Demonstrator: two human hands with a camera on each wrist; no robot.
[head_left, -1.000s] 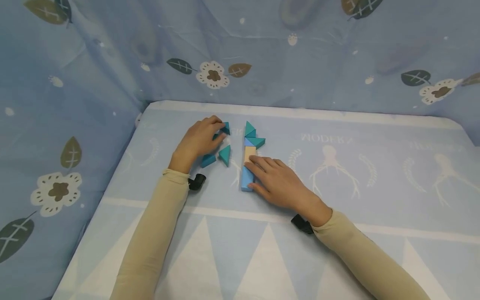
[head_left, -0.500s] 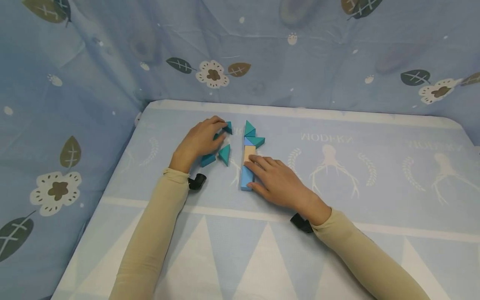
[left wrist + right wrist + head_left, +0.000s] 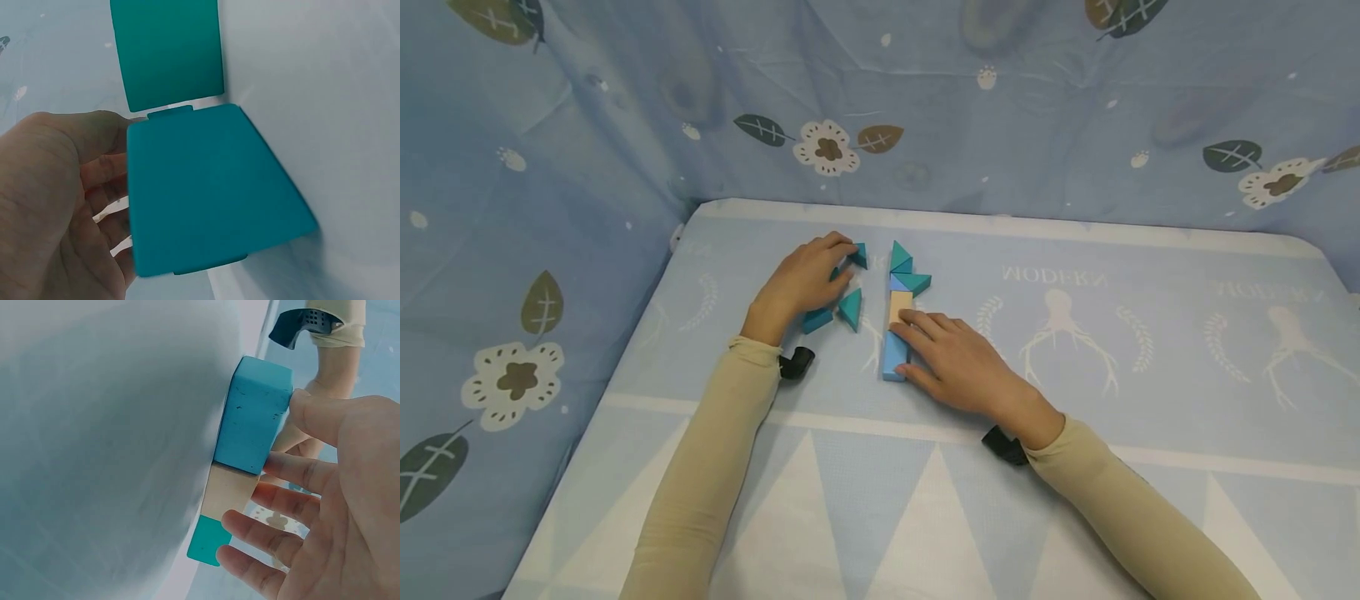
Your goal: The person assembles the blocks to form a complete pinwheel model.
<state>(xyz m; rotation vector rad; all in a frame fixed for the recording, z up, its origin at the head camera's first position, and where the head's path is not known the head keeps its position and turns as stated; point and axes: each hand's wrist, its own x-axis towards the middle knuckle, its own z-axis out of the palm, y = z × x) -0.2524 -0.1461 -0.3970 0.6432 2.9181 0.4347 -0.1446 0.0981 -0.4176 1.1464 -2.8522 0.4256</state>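
Observation:
My left hand (image 3: 802, 279) hovers over the loose teal blocks at the left, its index fingertip at a small triangular block (image 3: 861, 255). Another teal block is partly hidden between its thumb and fingers. A teal triangular block (image 3: 851, 310) and a darker teal block (image 3: 206, 187) lie by the palm side. To the right stands a column of flat-laid blocks: a blue block (image 3: 895, 357), a natural wood block (image 3: 901, 305), a small blue triangle (image 3: 897, 284) and teal triangles (image 3: 916, 284) on top. My right hand (image 3: 958, 362) rests its extended fingertips along the column's right side, thumb at the blue block.
The blocks lie on a patterned pale-blue tablecloth (image 3: 1075, 517). A blue printed fabric (image 3: 1037, 108) rises along the back and left edges. Black wrist cameras, one by the left wrist (image 3: 797, 363) and one by the right wrist (image 3: 1004, 447), stick out near the table.
The small teal block at my left index fingertip has shifted slightly to the right. The column and my right hand have stayed in place.

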